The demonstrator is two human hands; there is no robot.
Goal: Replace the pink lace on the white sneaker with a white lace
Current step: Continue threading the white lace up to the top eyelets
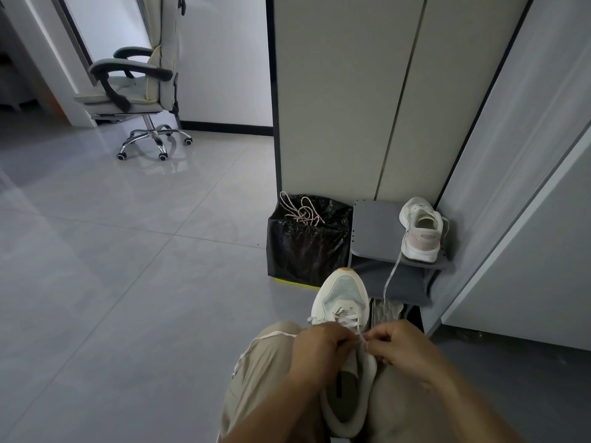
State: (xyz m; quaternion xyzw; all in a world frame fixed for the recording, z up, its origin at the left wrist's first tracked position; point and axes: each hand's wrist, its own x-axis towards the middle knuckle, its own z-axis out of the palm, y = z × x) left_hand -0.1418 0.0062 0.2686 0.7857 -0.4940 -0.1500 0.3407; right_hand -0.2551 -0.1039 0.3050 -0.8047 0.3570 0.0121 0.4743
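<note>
A white sneaker (343, 298) lies between my knees, toe pointing away from me. A white lace (347, 321) crosses its upper eyelets, and one loose end trails over my left knee. My left hand (319, 350) and my right hand (399, 346) meet over the tongue, each pinching the lace with curled fingers. A pink lace (300, 211) lies tangled on top of the black bin bag (307, 244).
A second white sneaker (422, 228) with a lace hanging down stands on a low grey shoe rack (374, 225) against the cabinet. A wheeled office chair (140, 87) stands far left on the grey tile floor. A grey wall panel runs along the right.
</note>
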